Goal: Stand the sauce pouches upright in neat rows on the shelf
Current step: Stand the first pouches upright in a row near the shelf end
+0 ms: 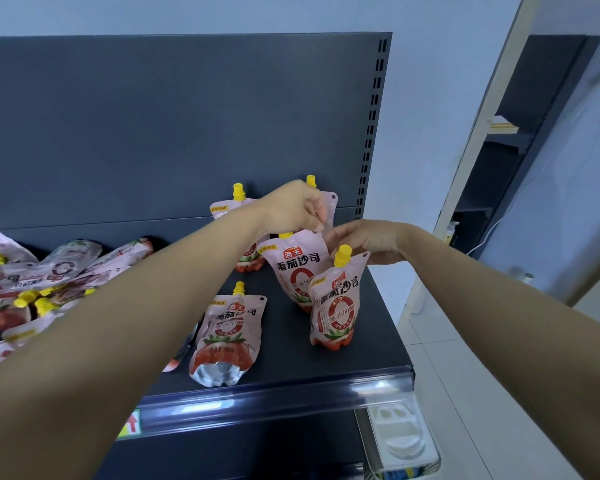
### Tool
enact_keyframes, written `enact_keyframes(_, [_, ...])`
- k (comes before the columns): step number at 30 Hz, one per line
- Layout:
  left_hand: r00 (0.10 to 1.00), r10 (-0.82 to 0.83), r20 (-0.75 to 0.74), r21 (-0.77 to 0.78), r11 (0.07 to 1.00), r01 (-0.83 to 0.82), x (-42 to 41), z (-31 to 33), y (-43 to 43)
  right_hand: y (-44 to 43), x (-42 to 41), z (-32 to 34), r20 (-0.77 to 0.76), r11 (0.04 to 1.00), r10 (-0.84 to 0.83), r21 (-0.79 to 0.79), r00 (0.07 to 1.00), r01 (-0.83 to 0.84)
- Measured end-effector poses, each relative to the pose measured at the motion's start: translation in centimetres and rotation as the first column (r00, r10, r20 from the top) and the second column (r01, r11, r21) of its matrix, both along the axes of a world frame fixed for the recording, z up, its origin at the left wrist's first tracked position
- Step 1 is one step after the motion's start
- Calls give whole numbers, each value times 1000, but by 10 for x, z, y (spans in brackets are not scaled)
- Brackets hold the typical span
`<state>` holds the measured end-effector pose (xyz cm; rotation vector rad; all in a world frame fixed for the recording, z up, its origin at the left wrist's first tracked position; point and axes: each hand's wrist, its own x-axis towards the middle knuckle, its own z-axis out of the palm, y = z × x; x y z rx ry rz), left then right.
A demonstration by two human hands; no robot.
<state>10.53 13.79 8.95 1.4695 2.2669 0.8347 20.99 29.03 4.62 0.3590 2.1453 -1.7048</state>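
Note:
Pink tomato-sauce pouches with yellow caps stand on a dark shelf [378, 327]. My left hand [297, 206] pinches the top edge of the middle upright pouch [297, 268]. My right hand [366, 240] touches that pouch's right side, just behind the cap of the front upright pouch [335, 303]. Two more pouches stand at the back: one [238, 206] partly behind my left arm, the other [326, 197] mostly hidden by my left hand. Another pouch [227, 334] leans backward near the front edge.
A heap of fallen pouches [32, 282] lies on the left of the shelf. The shelf's clear plastic price rail [274, 400] runs along the front edge. A white tray [400, 434] sits on the lower level. A doorway and tiled floor are to the right.

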Motion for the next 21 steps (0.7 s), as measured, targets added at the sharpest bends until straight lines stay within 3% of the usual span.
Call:
enact_keyframes(3, [999,38,18,70,997,-40,6,-3,8,1,-2,0,-6,997,-34,63,999,34])
enact_keyframes(6, [991,24,131,111,993,-38,10,-2,11,3,-2,-3,-92,974,-117,181,989,132])
enact_keyframes(11, [975,36,219,-102,995,-14,-4,-4,-6,14,6,-5,-148,948,-270,130,952,289])
enact_keyframes(17, [986,137,99,80,986,-145,-6,-17,-8,6,-4,-6,-205,909,-363,139,909,394])
enact_keyframes(21, [978,177,114,38,983,-182,-12,-22,-12,3,-12,-12,-262,843,-481,122,836,523])
